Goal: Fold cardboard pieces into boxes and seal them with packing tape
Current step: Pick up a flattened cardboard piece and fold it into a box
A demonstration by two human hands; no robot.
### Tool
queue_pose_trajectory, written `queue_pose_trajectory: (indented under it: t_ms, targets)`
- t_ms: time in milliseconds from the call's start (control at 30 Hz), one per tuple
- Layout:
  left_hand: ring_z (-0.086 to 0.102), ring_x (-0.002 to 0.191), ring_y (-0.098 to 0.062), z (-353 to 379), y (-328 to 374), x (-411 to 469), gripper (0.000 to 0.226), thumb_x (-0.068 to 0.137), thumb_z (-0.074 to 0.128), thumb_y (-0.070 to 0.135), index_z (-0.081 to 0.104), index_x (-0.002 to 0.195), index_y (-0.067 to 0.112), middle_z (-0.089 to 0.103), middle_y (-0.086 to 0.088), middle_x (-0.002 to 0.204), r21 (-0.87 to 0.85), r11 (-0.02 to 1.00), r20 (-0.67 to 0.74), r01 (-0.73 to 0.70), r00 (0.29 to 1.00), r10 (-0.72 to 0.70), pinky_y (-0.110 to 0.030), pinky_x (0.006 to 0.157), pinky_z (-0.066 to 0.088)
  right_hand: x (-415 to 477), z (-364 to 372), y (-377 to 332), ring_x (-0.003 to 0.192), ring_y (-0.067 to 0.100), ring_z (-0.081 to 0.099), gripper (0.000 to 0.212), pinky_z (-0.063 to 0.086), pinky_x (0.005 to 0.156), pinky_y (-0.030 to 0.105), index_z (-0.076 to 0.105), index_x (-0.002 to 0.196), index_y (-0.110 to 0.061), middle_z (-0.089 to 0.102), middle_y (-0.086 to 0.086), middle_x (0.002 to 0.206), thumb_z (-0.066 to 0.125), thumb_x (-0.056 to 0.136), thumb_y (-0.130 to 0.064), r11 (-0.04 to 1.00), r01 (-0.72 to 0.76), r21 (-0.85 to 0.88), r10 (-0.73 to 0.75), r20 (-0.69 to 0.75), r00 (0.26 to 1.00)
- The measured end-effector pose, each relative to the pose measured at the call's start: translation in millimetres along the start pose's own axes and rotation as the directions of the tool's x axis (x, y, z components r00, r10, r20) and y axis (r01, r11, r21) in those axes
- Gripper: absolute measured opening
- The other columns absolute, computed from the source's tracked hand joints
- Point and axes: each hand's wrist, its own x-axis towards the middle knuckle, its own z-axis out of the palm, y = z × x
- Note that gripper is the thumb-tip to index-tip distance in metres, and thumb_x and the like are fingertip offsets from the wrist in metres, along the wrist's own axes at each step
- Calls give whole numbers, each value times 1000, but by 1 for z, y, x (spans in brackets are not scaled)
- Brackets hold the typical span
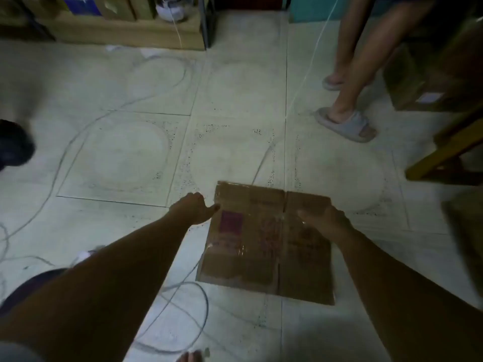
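Pale tiled floor [125, 158], cables [183, 296] trailing. A flat cardboard piece [264, 246] sits low before the person, not yet opened. The left hand [194, 207] pinches its left edge. The right hand [324, 220] rests on top, its grip too blurred to tell. The next step is probably squaring it open.

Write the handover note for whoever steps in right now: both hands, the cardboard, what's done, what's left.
Left hand: at the cardboard piece's left edge, thumb touching it; the picture is too blurred to tell whether it grips.
Right hand: rests on the piece's upper right part, fingers fairly straight.
Cardboard piece: lies flat on the tiled floor, pink label facing up.
Done: nothing folded yet.
Left: fold it into a box and seal it. No packing tape roll in view.
Mind the cable looped beside it.
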Motion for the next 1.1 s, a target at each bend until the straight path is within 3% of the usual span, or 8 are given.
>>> queue_pose_trajectory:
  t_ms: [167, 267, 333, 467, 533, 667, 833, 1100]
  targets:
    - [67, 113, -33, 108, -11, 78, 78, 92, 61, 72, 69, 124, 1, 71, -19, 123, -164, 985, 142, 53, 989, -30, -40, 98, 55, 80, 69, 68, 112, 31, 62, 59, 48, 105, 48, 61, 122, -22, 64, 10, 124, 70, 84, -67, 996, -72, 53, 72, 2, 997]
    - [69, 108, -27, 160, -22, 101, 77, 82, 72, 75, 71, 122, 9, 73, -14, 117, -248, 964, 234, 95, 971, -35, -36, 98, 55, 128, 122, 119, 128, 40, 54, 113, 42, 112, 54, 42, 149, -11, 52, 19, 144, 70, 67, -84, 984, -154, 83, 157, -25, 987]
    - [72, 98, -21, 200, -40, 125, 108, 54, 69, 98, 70, 120, 12, 77, -7, 108, -320, 936, 200, 144, 976, -82, -37, 94, 59, 159, 156, 153, 130, 42, 52, 143, 43, 111, 55, 33, 154, -8, 48, 21, 148, 59, 48, -100, 974, -216, 63, 220, -50, 974]
    - [75, 96, -25, 275, -86, 187, 131, 20, 54, 112, 77, 106, 16, 79, -5, 96, -431, 869, 161, 242, 969, -190, -42, 94, 61, 134, 160, 146, 133, 41, 47, 115, 38, 114, 47, 35, 153, -9, 46, 19, 146, 54, 74, -90, 955, -296, -20, 286, -199, 937]
    - [75, 100, -29, 264, -80, 169, 125, 27, 64, 108, 77, 107, 13, 79, -7, 99, -523, 809, 214, 269, 960, -182, -44, 96, 60, 142, 164, 156, 135, 40, 44, 112, 34, 115, 47, 35, 154, -13, 45, 18, 149, 56, 75, -89, 947, -322, 3, 318, -161, 934]
    - [71, 101, -36, 213, -46, 113, 82, 82, 84, 55, 59, 133, -5, 71, -23, 117, -714, 646, 132, 271, 958, -256, -42, 87, 62, 169, 171, 182, 113, 40, 62, 125, 51, 102, 53, 57, 136, -10, 64, 20, 127, 72, 44, -93, 901, -318, 295, 350, -59, 935]
    - [70, 103, -36, 133, -27, 81, 66, 91, 77, 51, 68, 126, -4, 73, -22, 119, -783, 611, 38, 118, 989, -142, -42, 91, 56, 97, 102, 128, 97, 36, 70, 56, 57, 93, 50, 68, 101, -10, 73, 18, 103, 91, 68, -48, 790, -106, 603, 259, -171, 951]
    - [69, 99, -31, -110, 15, -51, 62, 91, 77, 52, 71, 123, -1, 73, -15, 112, -814, 575, -153, -80, 985, -78, -38, 88, 55, -66, -95, 7, 85, 24, 68, 64, 54, 83, 35, 72, 112, -1, 74, 15, 101, 94, 68, -42, 752, 112, 650, 116, -297, 948]
